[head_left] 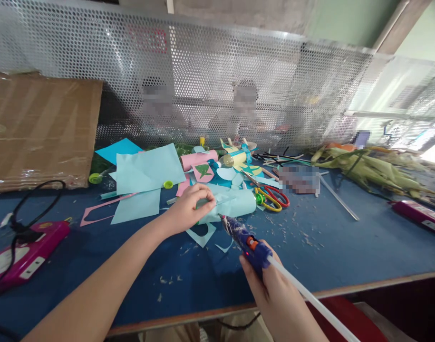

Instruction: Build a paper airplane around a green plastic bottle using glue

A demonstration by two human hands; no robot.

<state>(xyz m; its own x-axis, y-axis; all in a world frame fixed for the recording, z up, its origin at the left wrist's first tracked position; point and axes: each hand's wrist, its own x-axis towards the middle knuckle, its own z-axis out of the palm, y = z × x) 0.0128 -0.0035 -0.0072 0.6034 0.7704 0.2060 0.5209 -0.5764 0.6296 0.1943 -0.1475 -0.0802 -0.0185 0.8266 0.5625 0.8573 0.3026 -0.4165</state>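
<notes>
Paper (pixel 151 166) lies left of your left hand (pixel 190 208), whose close-set fingers touch the bottle (pixel 238 204); I cannot tell if they pinch. Stretching right from them, it seems light, its wrap (pixel 229 202) easily creased: hold it gently mid-body. Your right hand (pixel 269 280) grips the gun (pixel 243 239).

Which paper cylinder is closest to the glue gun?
The light-blue paper cylinder, just beyond the tip of the blue plastic glue gun; the pink paper cylinder and yellow paper cylinder lie farther back.
</notes>
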